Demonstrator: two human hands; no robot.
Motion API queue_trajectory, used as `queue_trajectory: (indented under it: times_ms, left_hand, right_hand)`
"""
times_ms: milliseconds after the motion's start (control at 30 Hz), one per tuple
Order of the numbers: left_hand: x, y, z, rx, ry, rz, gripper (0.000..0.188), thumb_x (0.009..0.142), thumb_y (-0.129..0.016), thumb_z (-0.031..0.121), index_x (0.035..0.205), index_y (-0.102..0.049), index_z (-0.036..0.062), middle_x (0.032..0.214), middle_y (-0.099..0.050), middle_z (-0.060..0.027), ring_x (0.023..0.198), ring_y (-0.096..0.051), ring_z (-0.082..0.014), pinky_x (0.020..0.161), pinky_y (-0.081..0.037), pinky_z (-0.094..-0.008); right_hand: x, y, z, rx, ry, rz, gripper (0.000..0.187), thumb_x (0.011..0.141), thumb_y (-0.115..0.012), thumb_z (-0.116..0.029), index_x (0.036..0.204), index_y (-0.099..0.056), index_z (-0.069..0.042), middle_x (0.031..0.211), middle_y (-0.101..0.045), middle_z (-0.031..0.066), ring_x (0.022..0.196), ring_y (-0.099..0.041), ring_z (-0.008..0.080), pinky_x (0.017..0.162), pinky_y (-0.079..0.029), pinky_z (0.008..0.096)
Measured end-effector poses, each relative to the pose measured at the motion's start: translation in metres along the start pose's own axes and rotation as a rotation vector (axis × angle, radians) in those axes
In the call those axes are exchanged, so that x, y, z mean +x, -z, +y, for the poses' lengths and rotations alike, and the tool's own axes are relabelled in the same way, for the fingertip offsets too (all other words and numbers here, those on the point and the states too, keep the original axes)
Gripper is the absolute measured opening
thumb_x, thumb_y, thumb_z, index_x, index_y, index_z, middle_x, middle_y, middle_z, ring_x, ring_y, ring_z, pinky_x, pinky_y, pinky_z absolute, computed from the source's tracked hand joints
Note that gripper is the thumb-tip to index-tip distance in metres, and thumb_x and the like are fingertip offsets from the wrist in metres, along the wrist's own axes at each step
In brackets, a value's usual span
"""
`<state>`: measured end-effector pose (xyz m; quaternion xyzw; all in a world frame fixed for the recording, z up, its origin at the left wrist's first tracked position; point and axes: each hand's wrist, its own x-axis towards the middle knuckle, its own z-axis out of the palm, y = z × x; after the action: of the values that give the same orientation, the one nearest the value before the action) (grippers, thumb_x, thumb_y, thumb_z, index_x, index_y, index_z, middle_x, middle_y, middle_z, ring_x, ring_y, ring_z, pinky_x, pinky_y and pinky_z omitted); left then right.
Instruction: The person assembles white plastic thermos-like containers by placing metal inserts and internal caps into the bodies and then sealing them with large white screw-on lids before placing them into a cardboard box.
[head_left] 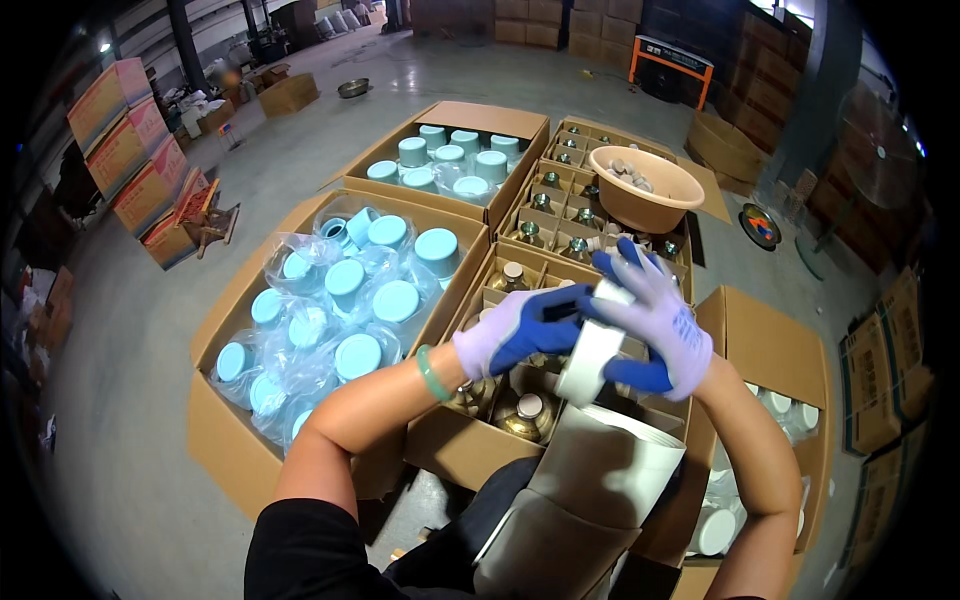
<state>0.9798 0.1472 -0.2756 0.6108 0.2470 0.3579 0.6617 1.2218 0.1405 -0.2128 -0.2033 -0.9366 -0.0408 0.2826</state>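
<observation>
Both my hands wear lavender gloves with blue fingers and meet over a divided carton (455,440) of glass bottles. A white cylinder (592,362), like a tall cup or cap, is tilted between them. My right hand (655,325) wraps round it from the right, thumb low on its side. From the left, my left hand (525,325) has its fingers curled against its upper part; motion smears the fingertips. Just below stands a bottle (523,418) with a pale stopper and golden body. A white curved sheet (605,470) covers my knee.
Left, an open carton (225,440) holds light-blue caps (358,357) in clear plastic; another carton (500,205) of them stands behind. A peach basin (650,195) with small stoppers rests on the bottle cartons. At right, a carton (775,345) holds white cylinders (712,530). A fan (870,140) stands farther right.
</observation>
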Motion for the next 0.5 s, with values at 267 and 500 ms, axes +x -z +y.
queue_trajectory:
  times_ms: [267, 500]
  left_hand:
    - [-0.042, -0.026, 0.078, 0.028, -0.249, 0.226, 0.056, 0.091, -0.069, 0.011, 0.142, -0.047, -0.001, 0.125, -0.063, -0.0093, 0.11, -0.062, -0.0146, 0.094, -0.051, -0.0296]
    - [-0.05, -0.044, 0.075, 1.1, -1.018, 0.144, 0.064, 0.085, -0.074, 0.013, 0.141, -0.046, -0.002, 0.143, -0.044, -0.0268, 0.132, -0.046, -0.0422, 0.109, -0.039, -0.0437]
  right_hand:
    - [0.006, -0.021, -0.003, 0.408, -0.443, 0.284, 0.072, 0.094, -0.053, -0.049, 0.143, -0.042, 0.003, 0.143, -0.044, 0.0289, 0.132, -0.046, 0.04, 0.113, -0.032, 0.0467]
    - [0.019, 0.002, -0.048, 0.693, -0.224, 0.132, 0.065, 0.097, -0.06, -0.032, 0.15, -0.033, -0.005, 0.146, -0.045, 0.0134, 0.131, -0.048, 0.022, 0.107, -0.043, 0.0354]
